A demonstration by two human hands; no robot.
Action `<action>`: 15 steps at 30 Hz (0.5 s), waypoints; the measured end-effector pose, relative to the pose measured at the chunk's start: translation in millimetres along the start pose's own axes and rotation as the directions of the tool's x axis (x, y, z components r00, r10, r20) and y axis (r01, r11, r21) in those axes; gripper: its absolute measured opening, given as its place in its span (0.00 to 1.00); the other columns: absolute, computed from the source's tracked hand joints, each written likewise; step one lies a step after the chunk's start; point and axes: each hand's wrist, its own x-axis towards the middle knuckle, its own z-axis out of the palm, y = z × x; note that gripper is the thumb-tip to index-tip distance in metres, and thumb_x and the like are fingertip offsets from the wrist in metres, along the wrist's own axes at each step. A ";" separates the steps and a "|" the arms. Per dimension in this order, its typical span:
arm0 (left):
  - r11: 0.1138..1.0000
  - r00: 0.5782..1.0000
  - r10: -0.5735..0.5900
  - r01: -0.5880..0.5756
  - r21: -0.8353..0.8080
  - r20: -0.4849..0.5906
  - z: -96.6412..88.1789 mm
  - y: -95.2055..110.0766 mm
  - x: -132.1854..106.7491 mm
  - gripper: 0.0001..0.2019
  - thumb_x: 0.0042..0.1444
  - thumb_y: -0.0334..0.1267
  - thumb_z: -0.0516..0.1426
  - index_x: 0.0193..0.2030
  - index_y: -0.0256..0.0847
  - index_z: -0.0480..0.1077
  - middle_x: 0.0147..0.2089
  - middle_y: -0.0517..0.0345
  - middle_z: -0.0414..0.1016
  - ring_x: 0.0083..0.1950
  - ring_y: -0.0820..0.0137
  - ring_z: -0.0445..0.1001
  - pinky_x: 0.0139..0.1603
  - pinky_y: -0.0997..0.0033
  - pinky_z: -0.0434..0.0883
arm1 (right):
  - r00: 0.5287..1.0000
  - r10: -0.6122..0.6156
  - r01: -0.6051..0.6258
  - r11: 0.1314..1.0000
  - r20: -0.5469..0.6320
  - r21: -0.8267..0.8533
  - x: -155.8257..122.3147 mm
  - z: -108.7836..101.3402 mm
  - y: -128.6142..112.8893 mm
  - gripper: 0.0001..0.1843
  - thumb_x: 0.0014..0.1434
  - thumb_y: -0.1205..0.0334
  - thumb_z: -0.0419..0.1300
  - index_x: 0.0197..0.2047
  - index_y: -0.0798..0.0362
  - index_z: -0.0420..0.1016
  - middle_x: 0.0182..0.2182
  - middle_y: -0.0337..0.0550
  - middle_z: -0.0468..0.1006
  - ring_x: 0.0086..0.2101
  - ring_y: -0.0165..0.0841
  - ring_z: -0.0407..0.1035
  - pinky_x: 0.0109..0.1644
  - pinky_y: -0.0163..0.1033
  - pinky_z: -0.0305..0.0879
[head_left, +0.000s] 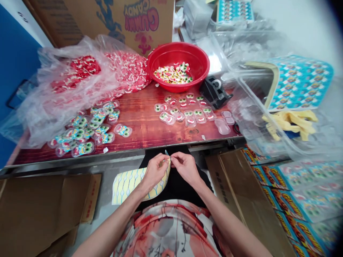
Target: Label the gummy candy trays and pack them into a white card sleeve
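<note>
Red bowl [178,54], reddish wood-grain table [144,125], pale yellow sheet [128,184] with diamond outlines, blue patterned sticker sheets [300,82]

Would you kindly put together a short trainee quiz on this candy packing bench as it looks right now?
1. True or false: the red bowl on the table is empty.
2. Where is the yellow sticker sheet? A on the table; B in the red bowl; C over the person's lap, under the left hand.
3. Fill in: seen from the camera, the black tape dispenser stands just to the ___ of the red bowl.
Key: 1 false, it holds candy. 2 C. 3 right.
</note>
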 end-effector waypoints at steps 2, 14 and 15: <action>0.999 1.000 -0.013 0.013 -0.034 0.010 0.3 -0.6 -0.2 0.12 0.61 0.40 0.54 0.40 0.36 0.78 0.33 0.58 0.69 0.33 0.72 0.68 0.36 0.72 0.64 | 1.000 -0.024 0.025 0.999 0.018 -0.047 -0.9 -0.9 -0.6 0.10 0.60 0.56 0.58 0.34 0.51 0.78 0.27 0.38 0.80 0.28 0.33 0.76 0.35 0.37 0.74; 0.919 0.981 -0.183 0.195 -0.342 0.066 1.4 -2.3 -1.4 0.11 0.57 0.41 0.60 0.39 0.36 0.77 0.33 0.58 0.75 0.34 0.71 0.69 0.38 0.72 0.66 | 1.000 -0.005 0.005 0.999 0.012 0.038 -3.9 2.3 -2.7 0.11 0.61 0.56 0.57 0.37 0.51 0.79 0.28 0.39 0.79 0.29 0.34 0.75 0.37 0.38 0.75; 0.916 0.981 -0.183 0.193 -0.351 0.062 1.8 -1.6 -1.1 0.10 0.56 0.41 0.60 0.39 0.36 0.77 0.33 0.58 0.75 0.34 0.71 0.70 0.39 0.72 0.67 | 1.000 -0.005 0.004 0.999 0.026 0.052 -4.0 1.3 -3.6 0.11 0.61 0.56 0.58 0.38 0.51 0.80 0.29 0.40 0.79 0.30 0.34 0.76 0.38 0.39 0.76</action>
